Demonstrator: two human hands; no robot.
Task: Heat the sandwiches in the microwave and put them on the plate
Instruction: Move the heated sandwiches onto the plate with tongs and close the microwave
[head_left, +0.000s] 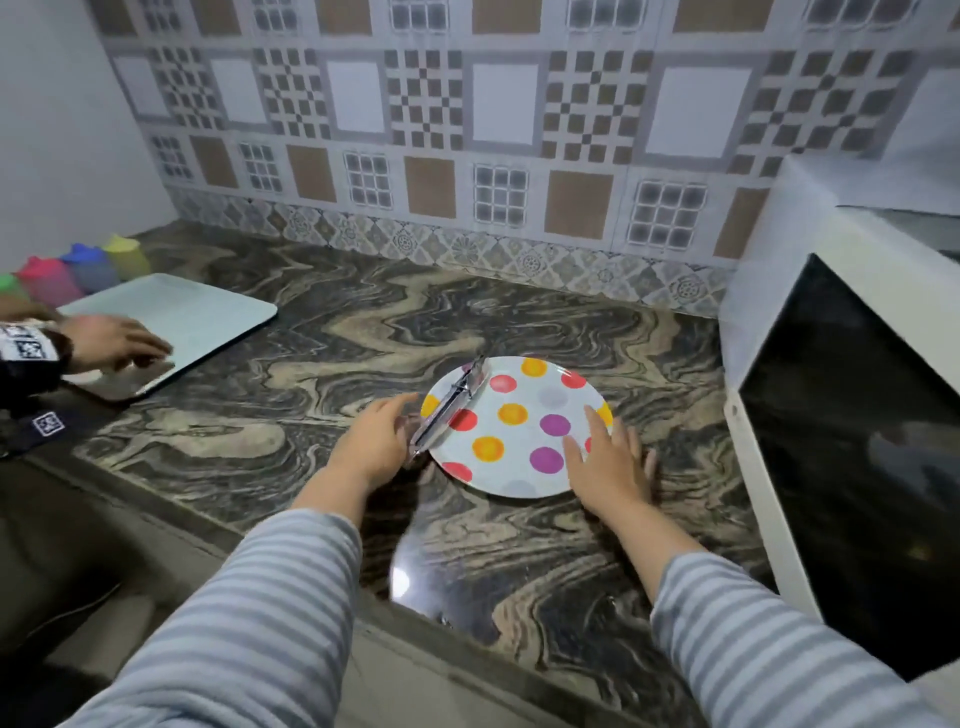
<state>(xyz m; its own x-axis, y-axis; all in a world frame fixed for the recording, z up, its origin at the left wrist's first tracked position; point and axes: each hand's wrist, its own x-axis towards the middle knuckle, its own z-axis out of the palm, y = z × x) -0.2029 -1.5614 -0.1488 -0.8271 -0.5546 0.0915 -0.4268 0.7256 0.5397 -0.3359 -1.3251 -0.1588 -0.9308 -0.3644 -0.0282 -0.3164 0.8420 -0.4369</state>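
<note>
Both hands frame the plate (519, 431) on the bench (311, 332). Left hand (376, 441) sits at the plate's nine o'clock edge, its fingers loosely extended toward the rim and toward the lower end of the metal tongs (451, 408); whether the fingertips actually touch the tongs or the rim cannot be told, and the hand is not wrapped around anything. Right hand (610, 462) lies at the plate's four o'clock edge with its fingers straight and spread, the fingertips resting on the rim and the palm over the bench just beside it. Both forearms wear grey and white striped sleeves (270, 597).

The plate is white with red, orange, yellow and purple dots, and it lies flat on the dark marbled bench, near the middle of the view. The tongs lie slanted across its ten o'clock rim, one end pointing toward one o'clock and the other hanging past the edge by the left hand. No sandwiches show on the plate.

At three o'clock from the plate stands the white microwave (831, 415), its dark glass door shut and facing the bench. At ten o'clock, well apart from the plate, a pale tray (208, 306) lies on the bench, and another person's hand (111, 340) rests flat on its near corner. Behind the tray, at the far left, stand coloured cups (88, 267) in pink, blue and yellow-green. Patterned tiles (441, 130) cover the wall behind the bench.
</note>
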